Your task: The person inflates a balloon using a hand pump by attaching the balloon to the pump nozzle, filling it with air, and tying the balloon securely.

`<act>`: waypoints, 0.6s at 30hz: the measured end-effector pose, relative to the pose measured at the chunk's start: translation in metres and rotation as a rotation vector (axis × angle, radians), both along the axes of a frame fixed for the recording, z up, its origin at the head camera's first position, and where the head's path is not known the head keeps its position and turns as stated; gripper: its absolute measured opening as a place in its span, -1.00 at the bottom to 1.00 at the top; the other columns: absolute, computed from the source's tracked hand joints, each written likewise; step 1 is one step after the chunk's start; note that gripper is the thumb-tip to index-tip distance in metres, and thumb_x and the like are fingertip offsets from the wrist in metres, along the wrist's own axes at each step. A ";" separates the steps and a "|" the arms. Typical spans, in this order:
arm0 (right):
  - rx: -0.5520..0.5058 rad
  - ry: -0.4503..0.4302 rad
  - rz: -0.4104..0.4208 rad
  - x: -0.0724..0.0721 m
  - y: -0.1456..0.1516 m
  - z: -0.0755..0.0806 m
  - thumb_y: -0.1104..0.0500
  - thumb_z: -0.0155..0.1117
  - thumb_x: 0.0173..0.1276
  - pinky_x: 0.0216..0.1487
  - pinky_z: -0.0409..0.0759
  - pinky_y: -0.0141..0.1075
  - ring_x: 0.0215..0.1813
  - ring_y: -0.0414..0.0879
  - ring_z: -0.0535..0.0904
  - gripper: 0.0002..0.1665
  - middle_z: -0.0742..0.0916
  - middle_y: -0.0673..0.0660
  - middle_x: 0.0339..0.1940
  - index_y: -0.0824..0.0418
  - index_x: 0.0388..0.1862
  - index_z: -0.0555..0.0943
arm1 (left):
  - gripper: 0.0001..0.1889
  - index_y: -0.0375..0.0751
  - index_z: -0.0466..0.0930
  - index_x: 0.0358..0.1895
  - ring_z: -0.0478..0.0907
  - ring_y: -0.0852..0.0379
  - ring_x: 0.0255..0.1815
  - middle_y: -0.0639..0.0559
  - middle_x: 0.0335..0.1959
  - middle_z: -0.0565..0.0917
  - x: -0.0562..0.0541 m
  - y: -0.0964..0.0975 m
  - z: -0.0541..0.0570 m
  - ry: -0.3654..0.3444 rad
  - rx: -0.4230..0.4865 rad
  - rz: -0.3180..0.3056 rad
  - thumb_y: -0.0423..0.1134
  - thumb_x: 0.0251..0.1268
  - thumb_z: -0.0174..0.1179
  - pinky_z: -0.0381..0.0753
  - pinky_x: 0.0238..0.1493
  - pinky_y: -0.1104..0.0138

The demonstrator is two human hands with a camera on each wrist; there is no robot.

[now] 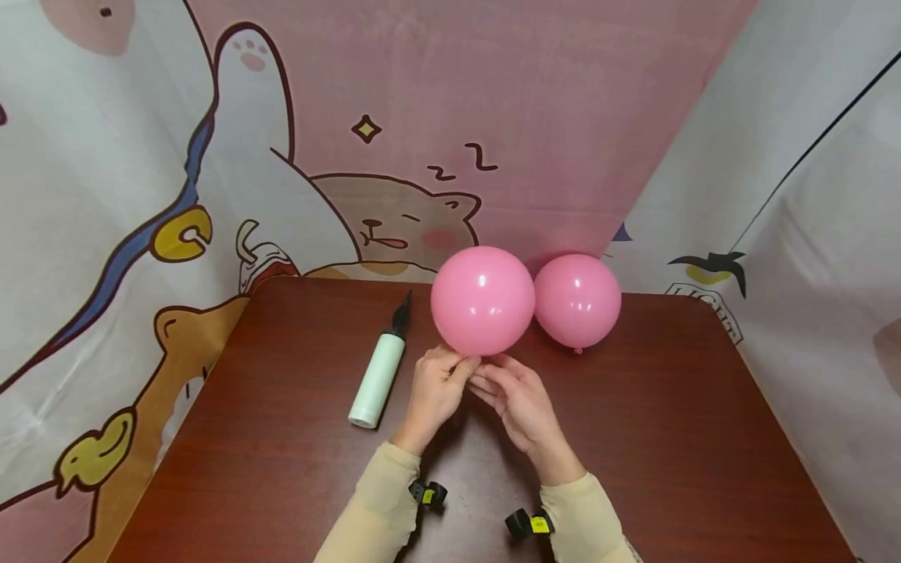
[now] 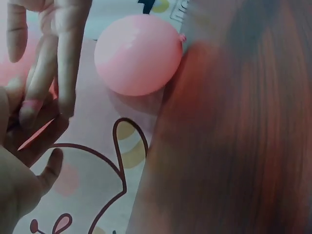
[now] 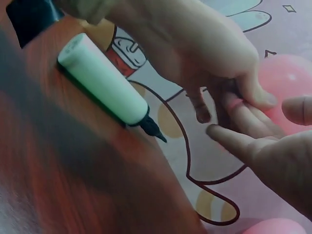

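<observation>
A round, inflated pink balloon (image 1: 482, 301) stands above my hands, with its neck end down between them. My left hand (image 1: 434, 387) pinches the balloon at its neck with thumb and fingers. Opposite it, my right hand (image 1: 521, 399) reaches in with fairly straight fingers that meet the left fingertips. A thin pink band (image 3: 235, 103), like the stretched balloon neck, crosses one right-hand finger in both wrist views. The right thumb (image 3: 297, 109) stands apart from the fingers, beside the balloon. The rest of the neck is hidden among the fingers.
A second pink balloon (image 1: 577, 301), its knotted end toward me, sits right of the first at the table's back edge. Left of my hands lies a pale green hand pump (image 1: 378, 379) with a black nozzle. A printed cartoon cloth (image 1: 563, 117) hangs behind the brown table (image 1: 669, 438).
</observation>
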State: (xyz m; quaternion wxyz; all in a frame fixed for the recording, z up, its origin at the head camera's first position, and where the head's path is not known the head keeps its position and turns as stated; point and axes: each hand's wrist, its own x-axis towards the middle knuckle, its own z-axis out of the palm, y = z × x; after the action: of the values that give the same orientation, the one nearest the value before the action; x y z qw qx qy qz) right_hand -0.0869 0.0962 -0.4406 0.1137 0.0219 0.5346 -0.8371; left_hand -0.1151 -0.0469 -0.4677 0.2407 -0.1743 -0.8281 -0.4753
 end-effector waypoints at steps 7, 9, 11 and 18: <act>-0.042 -0.004 -0.056 0.005 -0.006 0.003 0.41 -0.03 0.55 0.23 0.60 -0.26 0.09 -0.16 0.72 -0.42 0.71 0.31 0.16 0.62 0.48 0.22 | -0.63 -0.17 0.56 -0.70 0.63 -0.07 -0.48 -0.03 -0.60 0.64 -0.001 0.012 0.000 0.075 0.085 0.173 -0.25 0.26 0.40 0.56 -0.37 0.11; -0.015 0.001 -0.072 0.008 -0.008 0.004 0.42 0.01 0.54 0.24 0.59 -0.28 0.11 -0.17 0.71 -0.39 0.65 0.42 0.26 0.61 0.49 0.20 | -0.64 -0.18 0.57 -0.71 0.62 -0.07 -0.52 -0.03 -0.62 0.64 -0.001 0.014 -0.001 0.084 0.100 0.211 -0.26 0.24 0.41 0.54 -0.44 0.11; 0.013 0.006 -0.086 0.010 -0.008 0.005 0.43 0.03 0.53 0.24 0.58 -0.29 0.13 -0.19 0.70 -0.37 0.58 0.51 0.32 0.60 0.50 0.18 | -0.66 -0.17 0.60 -0.70 0.62 -0.06 -0.55 -0.01 -0.62 0.65 -0.001 0.016 -0.002 0.087 0.099 0.240 -0.26 0.23 0.41 0.52 -0.49 0.13; 0.151 0.038 -0.183 0.014 -0.009 0.002 0.42 0.10 0.52 0.21 0.60 -0.26 0.10 -0.19 0.71 -0.44 0.61 0.53 0.25 0.59 0.44 0.32 | -0.59 -0.16 0.52 -0.77 0.50 -0.02 -0.68 -0.01 -0.72 0.54 -0.001 0.025 -0.007 0.099 0.102 0.256 -0.26 0.23 0.41 0.40 -0.61 0.22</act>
State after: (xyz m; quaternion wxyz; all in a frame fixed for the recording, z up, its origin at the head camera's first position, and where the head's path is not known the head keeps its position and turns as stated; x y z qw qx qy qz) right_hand -0.0730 0.0876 -0.4388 0.0246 0.0635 0.5940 -0.8016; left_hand -0.1162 -0.0221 -0.4752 0.3483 -0.0780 -0.8054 -0.4732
